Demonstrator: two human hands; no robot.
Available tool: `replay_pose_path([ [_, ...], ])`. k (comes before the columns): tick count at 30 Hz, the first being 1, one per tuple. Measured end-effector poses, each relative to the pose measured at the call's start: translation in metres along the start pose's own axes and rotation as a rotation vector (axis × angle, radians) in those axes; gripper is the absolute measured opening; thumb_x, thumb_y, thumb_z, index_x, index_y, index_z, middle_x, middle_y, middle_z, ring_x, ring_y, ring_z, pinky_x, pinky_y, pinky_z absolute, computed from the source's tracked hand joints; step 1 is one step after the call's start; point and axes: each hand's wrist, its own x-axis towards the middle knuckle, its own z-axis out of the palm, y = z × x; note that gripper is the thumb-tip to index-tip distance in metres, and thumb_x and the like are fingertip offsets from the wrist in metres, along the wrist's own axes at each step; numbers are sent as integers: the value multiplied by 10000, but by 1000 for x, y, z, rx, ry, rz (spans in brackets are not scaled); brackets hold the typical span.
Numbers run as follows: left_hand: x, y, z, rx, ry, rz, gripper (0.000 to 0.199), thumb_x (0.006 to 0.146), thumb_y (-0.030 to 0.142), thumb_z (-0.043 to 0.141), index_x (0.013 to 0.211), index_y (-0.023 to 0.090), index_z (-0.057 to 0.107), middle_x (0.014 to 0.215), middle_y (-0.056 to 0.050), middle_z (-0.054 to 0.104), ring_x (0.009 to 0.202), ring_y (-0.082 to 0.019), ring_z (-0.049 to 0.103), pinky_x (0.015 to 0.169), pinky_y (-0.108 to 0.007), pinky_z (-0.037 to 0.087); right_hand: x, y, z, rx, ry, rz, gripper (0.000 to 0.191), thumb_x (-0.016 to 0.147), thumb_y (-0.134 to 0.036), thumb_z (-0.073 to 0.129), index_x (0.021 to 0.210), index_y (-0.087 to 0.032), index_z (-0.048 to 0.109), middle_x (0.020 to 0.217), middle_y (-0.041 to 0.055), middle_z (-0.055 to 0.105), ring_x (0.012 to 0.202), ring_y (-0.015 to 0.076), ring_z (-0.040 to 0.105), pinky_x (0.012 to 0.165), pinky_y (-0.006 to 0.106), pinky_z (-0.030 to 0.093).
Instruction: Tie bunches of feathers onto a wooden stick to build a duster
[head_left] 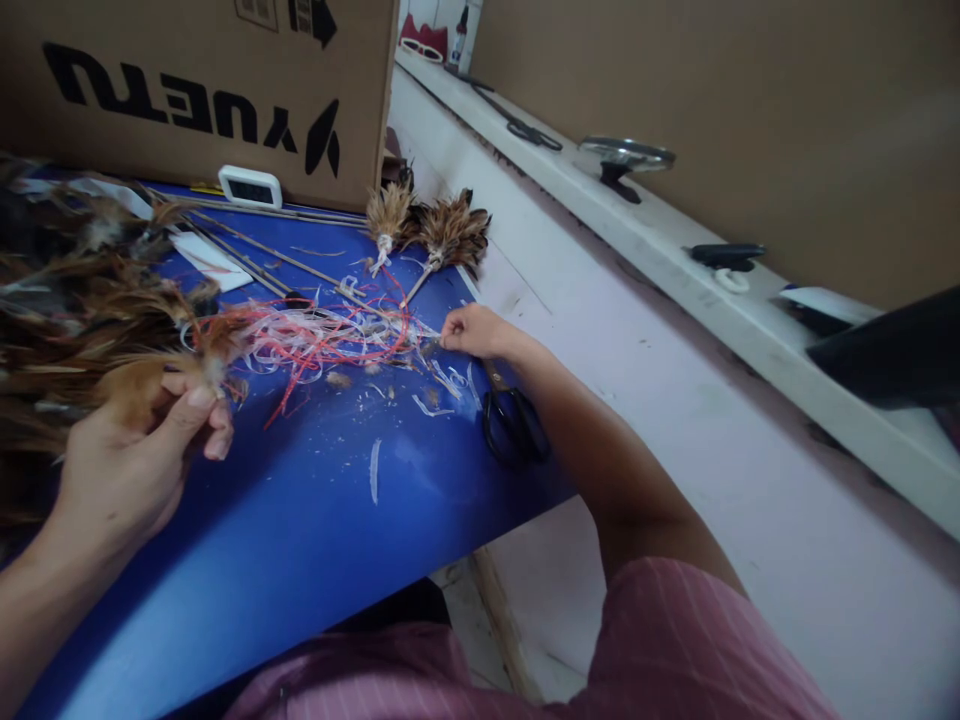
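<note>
My left hand (142, 450) pinches a small bunch of brown feathers (135, 385) between thumb and fingers, beside a large heap of loose feathers (67, 320) at the left. At the right end of a tangle of pink and white plastic strings (307, 340), my right hand (472, 331) is closed; what its fingertips hold is too small to make out. Black-handled scissors (511, 425) lie just below the right wrist. Two feather bundles (388, 215) (450, 235) tied with string lie farther back, near the wall.
A big cardboard box (202, 90) stands behind the blue table (315, 530), with a small white digital display (250, 187) before it. Thin sticks (262, 240) lie across the back. A ledge (525, 150) along the wall holds a glass lid (627, 153) and dark objects.
</note>
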Motion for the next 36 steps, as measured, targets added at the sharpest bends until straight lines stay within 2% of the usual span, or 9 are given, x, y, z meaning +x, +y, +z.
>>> replay_pose_path([
  [5, 0, -1, 0, -6, -13, -3, 317, 694, 384, 776, 671, 162, 550, 564, 41, 543, 428, -69, 485, 415, -196, 388, -9, 4, -20, 348, 79, -29, 93, 762, -141, 597, 807, -105, 670, 650, 9, 643, 527, 80, 553, 539, 201, 439],
  [9, 1, -4, -2, 11, -21, 10, 313, 703, 392, 768, 662, 162, 560, 571, 38, 545, 428, -68, 488, 409, -199, 388, -7, 11, -24, 14, 74, 32, 166, 781, -149, 611, 926, -121, 685, 798, 44, 696, 701, 120, 631, 664, 225, 479],
  [12, 1, -4, -2, 7, -11, 5, 318, 695, 394, 774, 669, 166, 554, 566, 41, 546, 424, -70, 486, 408, -201, 392, 0, 15, -18, -240, 21, 121, 133, 748, -157, 657, 865, -117, 705, 881, 104, 712, 859, 207, 656, 770, 292, 483],
  [15, 1, -4, -2, -7, -4, 4, 316, 679, 383, 788, 688, 171, 555, 576, 42, 554, 433, -74, 491, 414, -202, 401, 7, 16, -9, -264, -3, 156, 103, 740, -163, 667, 814, -106, 708, 889, 148, 711, 914, 260, 652, 806, 334, 481],
  [19, 1, -3, -2, -15, -3, 18, 313, 679, 373, 789, 671, 168, 552, 579, 41, 550, 438, -71, 486, 409, -198, 395, 13, 15, -2, -237, -6, 166, 107, 758, -100, 600, 790, -109, 702, 884, 149, 713, 917, 238, 648, 791, 300, 480],
  [25, 1, -1, 1, -19, -5, 7, 311, 683, 369, 785, 660, 165, 551, 573, 39, 549, 430, -68, 480, 404, -198, 390, 9, 18, -5, -14, -27, 90, 137, 816, -132, 536, 765, -117, 662, 752, 56, 701, 632, 103, 607, 577, 193, 452],
  [29, 0, -1, 0, -11, -7, -10, 298, 692, 360, 780, 680, 166, 555, 575, 38, 556, 439, -70, 486, 424, -201, 397, -3, 12, -10, 498, 5, 84, 98, 806, -85, 541, 729, -119, 591, 595, 9, 634, 466, 58, 505, 448, 176, 379],
  [33, 0, -2, -1, -13, -21, -19, 318, 683, 379, 786, 675, 166, 550, 580, 40, 556, 443, -73, 490, 431, -206, 395, -18, -2, -15, 750, 11, 46, 98, 737, -26, 599, 717, -120, 576, 563, 1, 617, 502, 70, 553, 451, 168, 385],
  [36, 0, -2, -1, -2, -27, 2, 312, 700, 380, 774, 668, 162, 554, 576, 39, 546, 441, -71, 486, 426, -208, 384, -30, -7, -18, 758, 32, -22, 167, 716, -64, 644, 866, -123, 602, 717, 29, 678, 624, 106, 629, 509, 189, 434],
])
